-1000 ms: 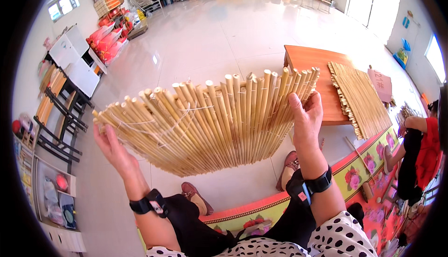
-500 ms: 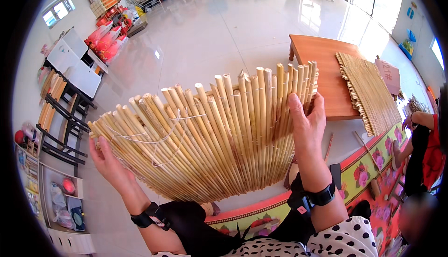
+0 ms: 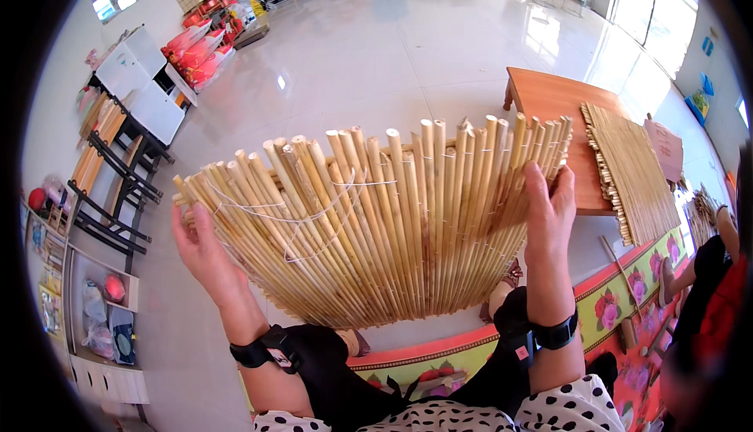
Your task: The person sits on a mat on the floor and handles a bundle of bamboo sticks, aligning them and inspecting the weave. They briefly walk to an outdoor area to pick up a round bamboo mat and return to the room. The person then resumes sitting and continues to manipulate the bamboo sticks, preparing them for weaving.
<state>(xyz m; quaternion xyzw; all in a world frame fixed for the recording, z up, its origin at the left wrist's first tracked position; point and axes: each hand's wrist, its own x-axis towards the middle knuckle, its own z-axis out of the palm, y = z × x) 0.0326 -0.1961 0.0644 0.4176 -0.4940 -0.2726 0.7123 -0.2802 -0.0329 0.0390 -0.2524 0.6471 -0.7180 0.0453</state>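
Note:
Between my hands hangs a reed mat [image 3: 392,236] of straw-coloured stalks, bound side by side with white string. Its uneven cut ends point up and away from me. A loose white string [image 3: 314,216] loops over the left part of its face. My left hand [image 3: 205,255] grips the mat's left edge near the top, thumb on the front and fingers behind. At the right edge my right hand [image 3: 549,208] grips it the same way, fingers partly hidden behind the stalks.
An orange-brown wooden table [image 3: 541,106] at the right carries other reed mats [image 3: 635,169] and a piece of cardboard [image 3: 665,149]. A flowered mat [image 3: 608,306] covers the floor nearby. Another person [image 3: 714,291] sits at far right. Shelves [image 3: 102,283] and stacked chairs [image 3: 114,185] line the left.
The reed mat and both my hands sit slightly farther right in the view. The surroundings have shifted right and down a little too. Both hands keep their hold on the edges.

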